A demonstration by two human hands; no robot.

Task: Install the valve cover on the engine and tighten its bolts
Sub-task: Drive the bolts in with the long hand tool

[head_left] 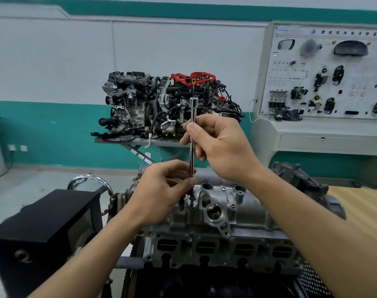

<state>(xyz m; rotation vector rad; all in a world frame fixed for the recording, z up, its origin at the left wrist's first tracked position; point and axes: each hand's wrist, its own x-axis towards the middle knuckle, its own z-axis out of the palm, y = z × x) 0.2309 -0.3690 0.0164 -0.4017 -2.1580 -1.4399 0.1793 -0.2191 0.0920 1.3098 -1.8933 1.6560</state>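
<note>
The grey valve cover (224, 203) sits on top of the engine (215, 252) in front of me. A long chrome extension bar (192, 134) stands upright over a bolt (192, 200) at the cover's left part. My right hand (217, 145) pinches the bar's upper shaft between thumb and fingers. My left hand (161, 190) holds the bar's lower end just above the bolt. The bar's tip is hidden behind my left fingers.
A black box (46, 229) stands to the left of the engine, a wooden tabletop (363, 209) to the right. Behind stand a second engine (168, 104) on a grey lift table and a training panel (325, 72) with car parts.
</note>
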